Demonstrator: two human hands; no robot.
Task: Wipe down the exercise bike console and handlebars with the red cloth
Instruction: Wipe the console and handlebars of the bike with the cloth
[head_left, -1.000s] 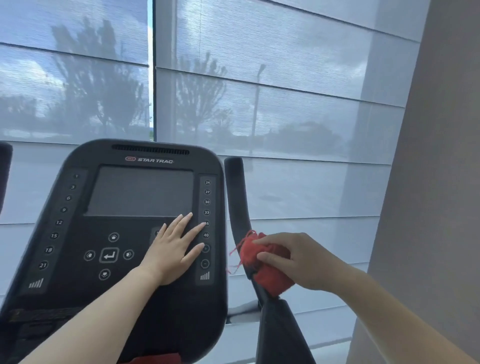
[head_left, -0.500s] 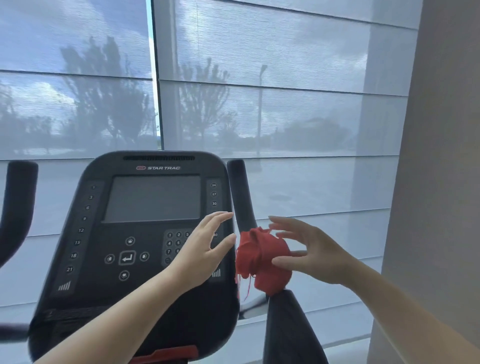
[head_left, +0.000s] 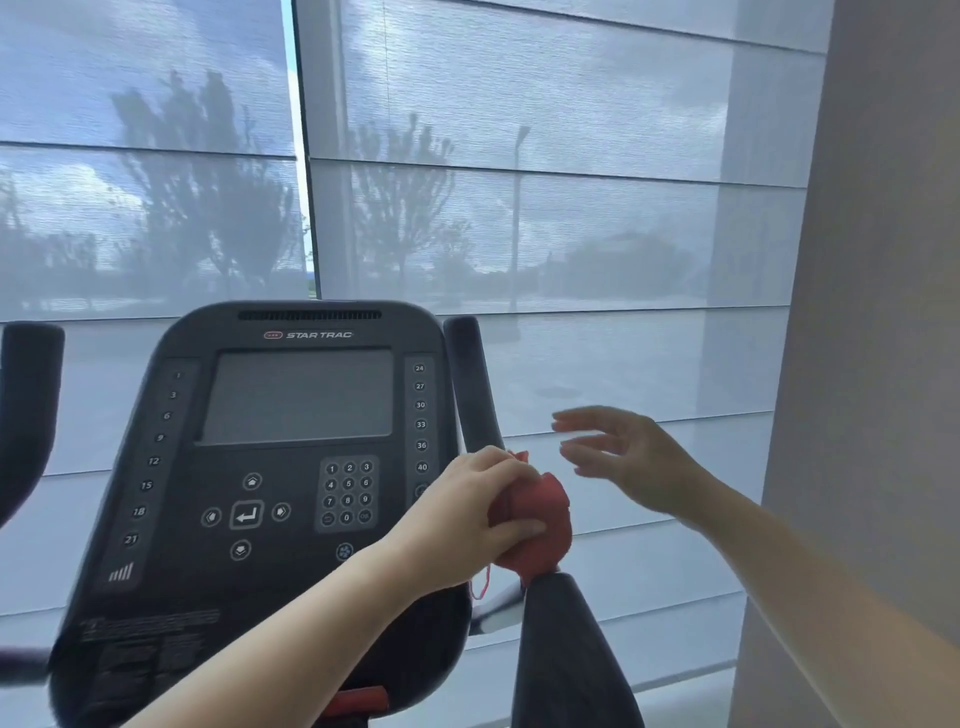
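Fingers (head_left: 511, 470) of the left hand (head_left: 462, 519) are clamped on the red cloth (head_left: 540, 525), thumb underneath, cloth bunched into a ball. Cloth sits pressed on the right handlebar (head_left: 470, 384), at the bend where the upright grip meets the wider lower section (head_left: 566, 649). Loose red thread (head_left: 483, 587) hangs from the cloth's lower left edge.

Right hand (head_left: 634, 462) is off the cloth, up and to its right, near but not touching. Its fingers (head_left: 582, 418) are spread apart, pointing left, slightly blurred, holding nothing.

Console (head_left: 291, 467) is just left of the cloth; left forearm crosses its lower right corner. Screen (head_left: 298, 395) is dark. Number keypad (head_left: 347, 493) sits below the screen on the right side, arrow and enter buttons (head_left: 247, 514) to its left. Number columns run down both side edges of the console. "STAR TRAC" logo (head_left: 309, 335) along the top edge, vent slot above it.

Left handlebar (head_left: 26, 405) shows at the left edge of view, bare, well apart from both hands.

Behind the bike: window with translucent roller blinds (head_left: 519, 208), tree outlines and a lamp post showing through. Plain wall (head_left: 883, 312) on the right side.
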